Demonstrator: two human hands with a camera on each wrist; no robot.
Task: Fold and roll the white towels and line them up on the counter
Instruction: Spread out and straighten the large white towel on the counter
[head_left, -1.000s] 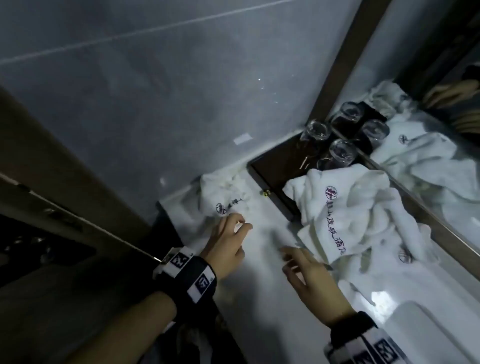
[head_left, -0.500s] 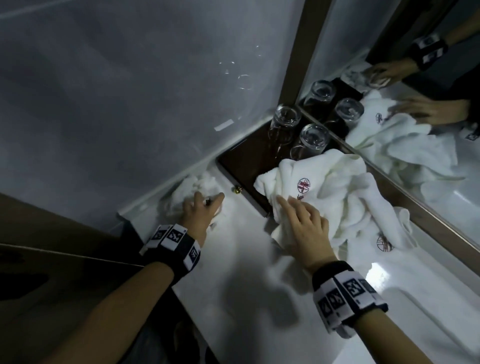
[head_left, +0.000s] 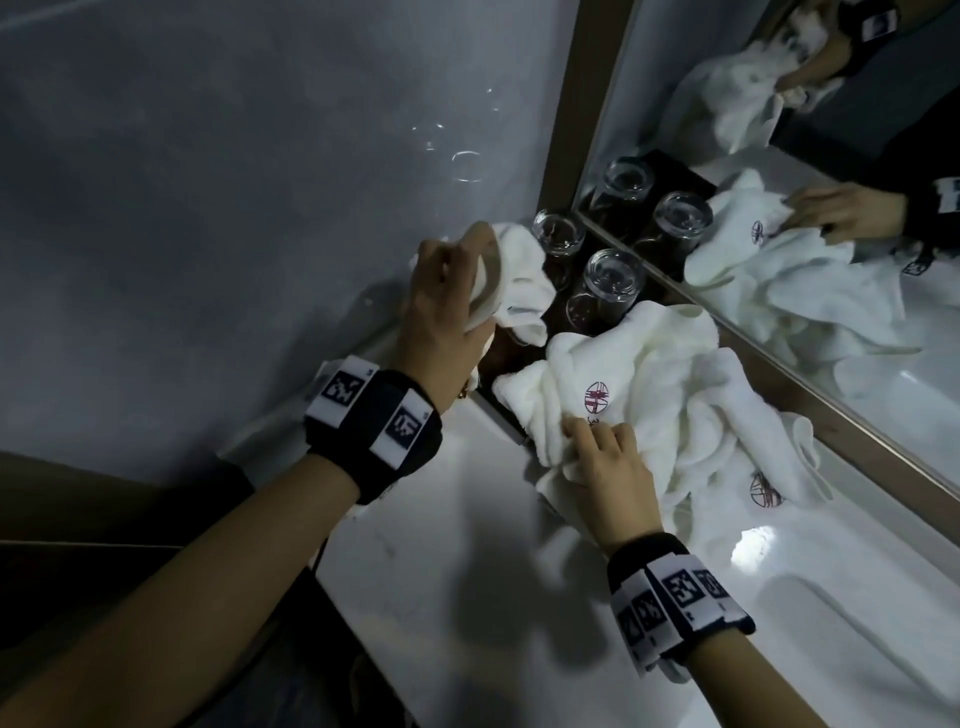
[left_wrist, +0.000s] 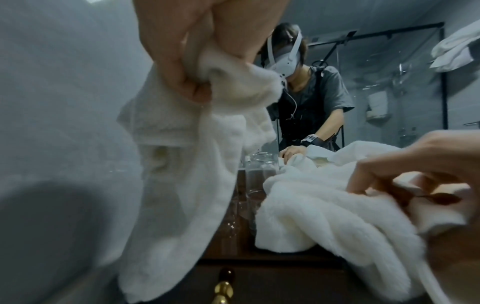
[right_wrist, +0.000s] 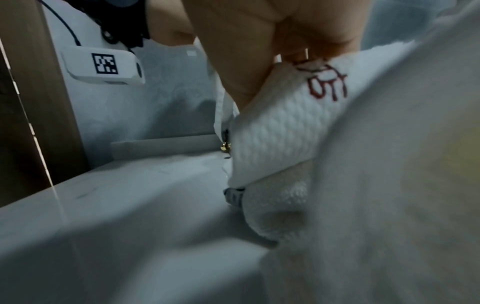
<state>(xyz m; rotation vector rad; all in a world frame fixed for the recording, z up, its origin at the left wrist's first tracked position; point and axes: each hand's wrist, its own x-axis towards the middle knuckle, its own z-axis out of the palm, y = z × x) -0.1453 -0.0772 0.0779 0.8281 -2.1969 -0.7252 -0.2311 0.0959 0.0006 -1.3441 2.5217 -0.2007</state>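
Observation:
My left hand (head_left: 457, 301) grips a small white towel (head_left: 519, 280) and holds it up in the air near the grey wall; in the left wrist view its fingers (left_wrist: 187, 61) pinch the towel's top edge (left_wrist: 182, 164), which hangs down. My right hand (head_left: 597, 439) lies on a crumpled pile of white towels (head_left: 665, 384) with a red embroidered logo. In the right wrist view its fingers (right_wrist: 246, 61) pinch a fold of the logo towel (right_wrist: 280, 133). The pile (left_wrist: 324, 216) rests partly on the white counter (head_left: 441, 545) and partly on a dark tray.
Two upturned glasses (head_left: 558, 234) (head_left: 613, 275) stand on the dark wooden tray (head_left: 506, 413) in the corner, close to both towels. A mirror (head_left: 779, 156) runs along the right. A sink basin (head_left: 857, 649) lies lower right. A brass knob (left_wrist: 224, 288) sticks out of the tray's front.
My left hand has lifted the small towel off the counter, up and toward the glasses. My right hand stays on the pile and now pinches a fold of it.

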